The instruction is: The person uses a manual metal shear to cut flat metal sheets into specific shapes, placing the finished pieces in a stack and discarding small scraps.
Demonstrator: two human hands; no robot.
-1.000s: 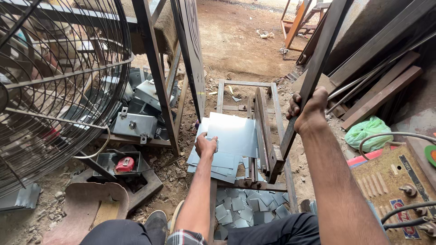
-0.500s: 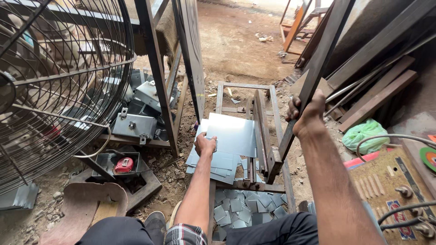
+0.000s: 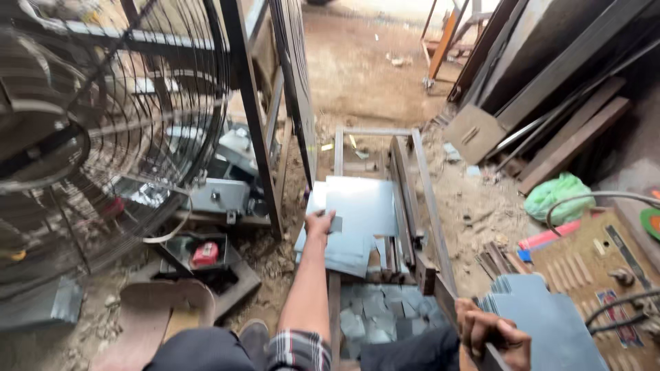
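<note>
On the floor-level cutter, thin grey sheet-metal plate (image 3: 357,209) held flat.
Left hand (image 3: 320,223) grip clamped on its near edge; right hand (image 3: 491,336) grip closed around dark steel lever bar (image 3: 445,295).

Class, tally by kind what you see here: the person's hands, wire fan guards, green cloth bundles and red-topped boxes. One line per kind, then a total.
Hands: 2 (left hand, right hand)
Wire fan guard: 1
Green cloth bundle: 1
Red-topped box: 1
Total: 5

The left hand (image 3: 320,223) reached forward, arm straight, fingers curled down — the right hand (image 3: 493,338) was fisted low, fingers closed.
</note>
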